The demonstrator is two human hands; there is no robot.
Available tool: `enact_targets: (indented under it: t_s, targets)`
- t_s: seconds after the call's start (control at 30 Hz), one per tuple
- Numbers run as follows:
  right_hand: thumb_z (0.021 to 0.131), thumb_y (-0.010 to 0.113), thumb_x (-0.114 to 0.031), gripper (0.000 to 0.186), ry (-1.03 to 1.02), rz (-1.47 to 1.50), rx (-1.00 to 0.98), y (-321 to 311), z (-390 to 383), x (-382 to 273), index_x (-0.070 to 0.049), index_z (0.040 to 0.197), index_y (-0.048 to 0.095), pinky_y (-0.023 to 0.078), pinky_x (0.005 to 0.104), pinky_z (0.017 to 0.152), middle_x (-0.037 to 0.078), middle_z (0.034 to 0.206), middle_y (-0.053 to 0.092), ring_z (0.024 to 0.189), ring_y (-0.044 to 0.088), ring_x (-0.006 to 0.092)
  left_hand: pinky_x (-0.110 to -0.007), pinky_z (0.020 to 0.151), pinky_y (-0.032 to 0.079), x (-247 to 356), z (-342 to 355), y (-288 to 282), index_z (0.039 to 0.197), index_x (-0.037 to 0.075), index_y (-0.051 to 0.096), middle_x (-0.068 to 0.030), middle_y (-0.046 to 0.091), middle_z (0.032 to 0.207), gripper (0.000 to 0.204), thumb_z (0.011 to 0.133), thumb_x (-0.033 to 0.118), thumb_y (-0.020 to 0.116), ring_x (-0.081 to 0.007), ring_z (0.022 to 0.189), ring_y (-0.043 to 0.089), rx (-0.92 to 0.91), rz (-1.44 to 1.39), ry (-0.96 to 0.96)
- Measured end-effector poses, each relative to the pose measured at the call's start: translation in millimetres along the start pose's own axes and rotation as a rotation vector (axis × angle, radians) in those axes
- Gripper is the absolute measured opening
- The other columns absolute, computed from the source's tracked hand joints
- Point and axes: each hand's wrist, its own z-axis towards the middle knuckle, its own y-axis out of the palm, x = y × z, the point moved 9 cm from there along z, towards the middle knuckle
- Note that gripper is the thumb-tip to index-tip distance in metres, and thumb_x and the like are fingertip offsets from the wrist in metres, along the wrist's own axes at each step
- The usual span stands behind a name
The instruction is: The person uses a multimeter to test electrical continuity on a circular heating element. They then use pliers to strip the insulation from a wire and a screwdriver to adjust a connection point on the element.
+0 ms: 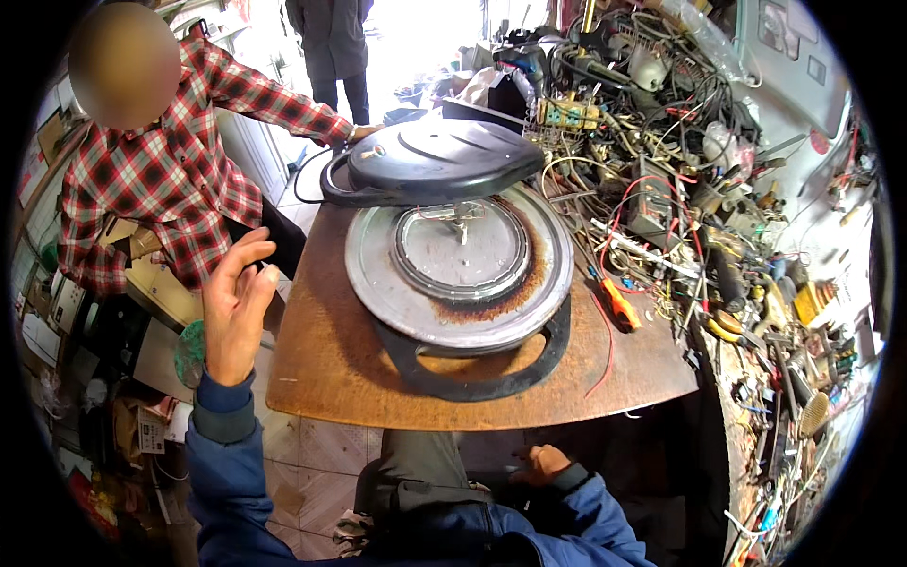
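Observation:
My left hand (238, 307) is raised in the air left of the table, open, fingers slightly bent and holding nothing. Low beneath the table's front edge, my right hand (545, 464) rests near my leg, loosely open with nothing visible in it. In front of me lies a round metal heating plate (458, 317), underside up, with a ring-shaped element (518, 274) and rusty brown stains. Under it a black base with a handle loop (472, 386) shows. A black domed cover (444, 156) leans over the plate's far side, with a co-worker's hand (364, 132) at its far left edge.
The brown wooden table (316, 378) has a curved front edge. An orange-handled screwdriver (619, 304) and a red wire (605, 354) lie on its right. Beyond are heaped cables, a meter box (654, 208) and tools. A co-worker in a checked shirt (208, 170) is at left; another person (331, 47) stands behind.

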Motion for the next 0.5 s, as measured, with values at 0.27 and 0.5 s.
enact_targets:
  t_s: [0.27, 0.5]
  targets:
    - [0.095, 0.084, -0.029, 0.040, -0.228, 0.366, 0.156, -253.9, -125.7, -191.8, 0.002, 0.120, 0.074, 0.060, 0.0386, 0.087, 0.015, 0.103, 0.079, 0.098, 0.077, 0.0270, -0.029, 0.065, 0.048, 89.7, 58.6, 33.5, 0.080, -0.007, 0.063, -0.0073, 0.070, 0.074, 0.031, 0.097, 0.014, 0.077, -0.0083, 0.071, 0.060, 0.006, 0.162, 0.381]
    - [0.102, 0.075, -0.020, 0.024, -0.457, 1.021, 1.122, -466.2, -58.8, -149.2, -0.006, 0.085, 0.065, 0.044, 0.0253, 0.049, 0.000, 0.067, 0.062, 0.051, 0.056, 0.0095, -0.041, 0.080, 0.058, 43.8, 116.6, 104.2, 0.094, -0.001, 0.076, -0.0187, 0.078, 0.088, 0.026, 0.090, 0.024, 0.080, -0.0316, 0.084, 0.077, -0.085, 0.353, 0.199]
